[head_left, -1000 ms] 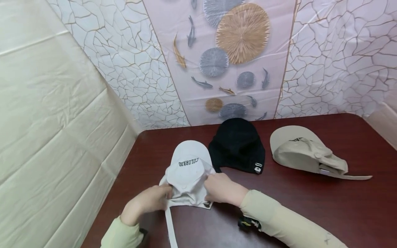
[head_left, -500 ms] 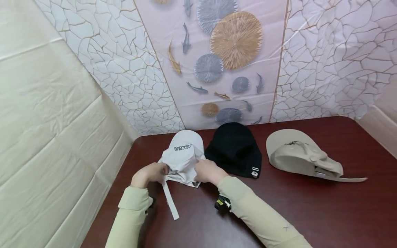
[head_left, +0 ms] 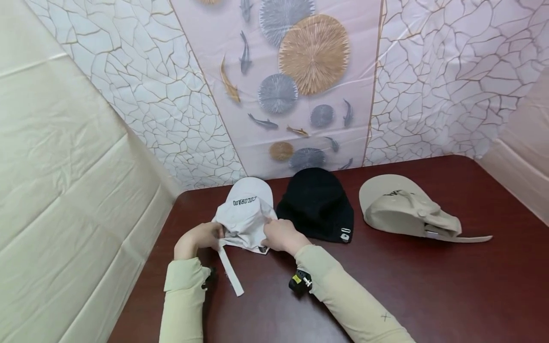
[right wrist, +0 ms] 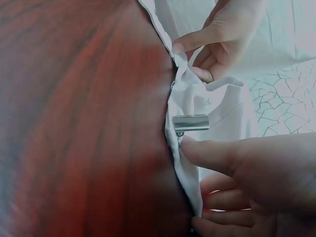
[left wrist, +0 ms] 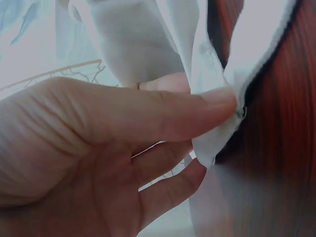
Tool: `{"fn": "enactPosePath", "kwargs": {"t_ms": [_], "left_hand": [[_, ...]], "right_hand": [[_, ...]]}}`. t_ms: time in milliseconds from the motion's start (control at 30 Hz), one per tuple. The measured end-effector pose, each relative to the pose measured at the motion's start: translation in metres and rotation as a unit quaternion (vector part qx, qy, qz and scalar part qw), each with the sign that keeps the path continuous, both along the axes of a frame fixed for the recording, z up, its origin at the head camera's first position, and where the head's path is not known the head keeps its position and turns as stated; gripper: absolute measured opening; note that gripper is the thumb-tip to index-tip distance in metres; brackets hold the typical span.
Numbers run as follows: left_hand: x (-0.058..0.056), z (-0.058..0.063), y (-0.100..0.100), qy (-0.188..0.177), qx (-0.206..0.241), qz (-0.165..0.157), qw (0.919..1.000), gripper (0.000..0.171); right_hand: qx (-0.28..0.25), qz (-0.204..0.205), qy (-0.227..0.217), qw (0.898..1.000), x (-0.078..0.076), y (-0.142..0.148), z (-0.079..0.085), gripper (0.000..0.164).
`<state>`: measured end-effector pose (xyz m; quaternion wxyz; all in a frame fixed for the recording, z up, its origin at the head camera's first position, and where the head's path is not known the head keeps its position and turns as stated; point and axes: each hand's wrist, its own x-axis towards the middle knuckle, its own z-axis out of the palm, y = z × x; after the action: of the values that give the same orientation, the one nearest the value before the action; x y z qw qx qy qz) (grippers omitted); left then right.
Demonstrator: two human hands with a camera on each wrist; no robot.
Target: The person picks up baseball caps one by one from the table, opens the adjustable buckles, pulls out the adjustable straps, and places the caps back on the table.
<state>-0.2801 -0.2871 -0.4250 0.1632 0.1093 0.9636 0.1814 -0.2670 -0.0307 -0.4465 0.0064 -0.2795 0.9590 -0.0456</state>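
Got the white fabric baseball cap with dark COLORADO lettering (head_left: 240, 214) in both hands, at about 10 o'clock on the glossy red-brown tabletop (head_left: 364, 286). Brim points to 12, near the far edge. My left hand (head_left: 199, 237) pinches the rear rim at the cap's 8 o'clock, thumb in front, fingers behind. My right hand (head_left: 283, 234) pinches the same rim at 4, thumb right by the silver metal clasp (right wrist: 192, 122). Flat white strap (head_left: 230, 271) runs from beside my left fingers toward 5, far end free. Crown cloth between my hands is creased. Black fabric cap (head_left: 315, 202) is at 3 o'clock from the white one, just beside it; can't tell if they touch. Beige fabric baseball cap (head_left: 399, 212) lies further out at 3, apart from the black one, its strap end pointing to 3. Printed cloth backdrop (head_left: 300, 138) at 12, behind the table.
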Motion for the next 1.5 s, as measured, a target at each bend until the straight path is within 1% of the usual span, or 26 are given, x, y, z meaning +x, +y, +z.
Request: {"fn": "enactPosePath", "kwargs": {"t_ms": [133, 167, 367, 500, 600, 633, 667, 700, 767, 833, 867, 900, 933, 967, 1033, 1133, 1267, 1333, 1400, 1500], "left_hand": [[0.005, -0.001, -0.003, -0.004, 0.008, 0.003, 1.0000, 0.025], [0.006, -0.001, -0.003, -0.007, 0.010, 0.004, 0.9999, 0.025], [0.004, -0.002, 0.003, -0.009, 0.014, 0.006, 0.9998, 0.025], [0.001, 0.000, 0.004, -0.005, 0.025, -0.001, 0.9997, 0.029], [-0.001, 0.004, 0.007, 0.001, 0.032, -0.010, 0.9994, 0.036], [-0.001, 0.006, 0.008, 0.007, 0.029, -0.012, 0.9995, 0.034], [0.001, 0.009, 0.008, 0.016, 0.022, -0.009, 0.9996, 0.034], [0.002, 0.013, 0.009, 0.026, 0.013, -0.003, 0.9996, 0.034], [0.007, 0.022, 0.012, 0.058, -0.014, 0.018, 0.9981, 0.031], [0.012, 0.033, 0.016, 0.103, -0.033, 0.042, 0.9932, 0.030], [0.015, 0.038, 0.020, 0.124, -0.034, 0.052, 0.9903, 0.033], [0.017, 0.043, 0.026, 0.147, -0.033, 0.058, 0.9869, 0.035], [0.019, 0.048, 0.032, 0.172, -0.029, 0.060, 0.9829, 0.037], [0.020, 0.052, 0.040, 0.193, -0.021, 0.058, 0.9793, 0.039], [0.022, 0.058, 0.058, 0.234, -0.008, 0.041, 0.9714, 0.043], [0.022, 0.064, 0.093, 0.279, 0.010, 0.010, 0.9603, 0.045], [0.018, 0.067, 0.146, 0.310, 0.033, -0.042, 0.9492, 0.044], [0.016, 0.068, 0.174, 0.320, 0.040, -0.068, 0.9443, 0.044], [0.015, 0.069, 0.203, 0.325, 0.034, -0.088, 0.9408, 0.043], [0.015, 0.070, 0.245, 0.334, 0.015, -0.124, 0.9343, 0.042]], "right_hand": [[-0.003, -0.003, 0.005, 1.000, 0.005, -0.002, -0.004, 0.050], [-0.006, -0.002, 0.005, 1.000, 0.006, -0.002, -0.005, 0.051], [-0.045, -0.005, -0.008, 0.999, 0.007, 0.005, -0.006, 0.047], [-0.078, 0.010, -0.024, 0.997, 0.004, 0.011, -0.005, 0.041], [-0.103, 0.024, -0.036, 0.994, 0.003, 0.017, -0.003, 0.033], [-0.116, 0.028, -0.042, 0.992, 0.003, 0.019, -0.002, 0.033], [-0.128, 0.033, -0.047, 0.990, 0.002, 0.021, -0.001, 0.029], [-0.141, 0.037, -0.048, 0.988, 0.003, 0.023, 0.000, 0.025], [-0.182, 0.040, -0.050, 0.981, 0.003, 0.026, 0.006, 0.025], [-0.222, 0.039, -0.045, 0.973, 0.004, 0.030, 0.016, 0.030], [-0.236, 0.036, -0.040, 0.970, 0.004, 0.033, 0.022, 0.030], [-0.251, 0.033, -0.033, 0.967, 0.005, 0.037, 0.029, 0.036], [-0.261, 0.027, -0.029, 0.964, 0.005, 0.041, 0.036, 0.042], [-0.265, 0.023, -0.025, 0.964, 0.005, 0.047, 0.043, 0.044], [-0.269, 0.008, -0.018, 0.963, 0.005, 0.061, 0.056, 0.049], [-0.271, -0.017, 0.002, 0.962, 0.007, 0.093, 0.070, 0.052], [-0.273, -0.047, 0.033, 0.960, 0.015, 0.147, 0.080, 0.053], [-0.269, -0.065, 0.036, 0.960, 0.021, 0.177, 0.084, 0.054], [-0.261, -0.082, 0.042, 0.961, 0.029, 0.211, 0.086, 0.053], [-0.231, -0.116, 0.056, 0.964, 0.043, 0.265, 0.083, 0.054]]}}
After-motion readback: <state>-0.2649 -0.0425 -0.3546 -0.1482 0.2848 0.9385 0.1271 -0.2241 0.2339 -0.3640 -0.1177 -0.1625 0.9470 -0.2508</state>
